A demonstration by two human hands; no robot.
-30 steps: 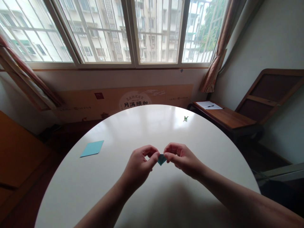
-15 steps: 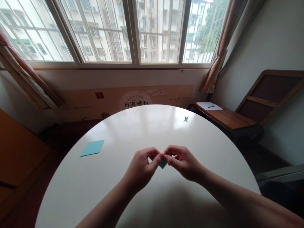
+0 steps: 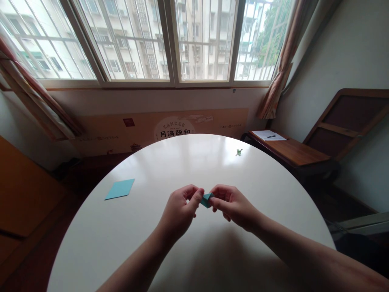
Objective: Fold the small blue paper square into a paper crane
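Note:
A small folded piece of teal paper [image 3: 207, 200] is held between both hands above the middle of the white table [image 3: 146, 251]. My left hand [image 3: 183, 209] pinches its left side between thumb and fingers. At its right side my right hand [image 3: 232, 206] pinches it too, the thumb lying along the edge. Fingertips hide part of the paper, and a lighter facet shows along its top. To the left lies a flat square sheet of light blue paper [image 3: 120, 189], apart from the hands. A tiny green folded paper figure [image 3: 239, 152] rests near the table's far right edge.
Beyond the right edge stands a wooden chair [image 3: 310, 152] with a white sheet of paper [image 3: 266, 136] and a dark pen [image 3: 271, 136] on it. A barred window [image 3: 136, 40] and a printed cardboard panel [image 3: 139, 127] are behind the table. Orange furniture [image 3: 24, 190] stands at left.
The hands came close together, then moved apart slightly. The folded paper has tilted, so a lighter facet now shows along its top. Both hands keep hold of it.

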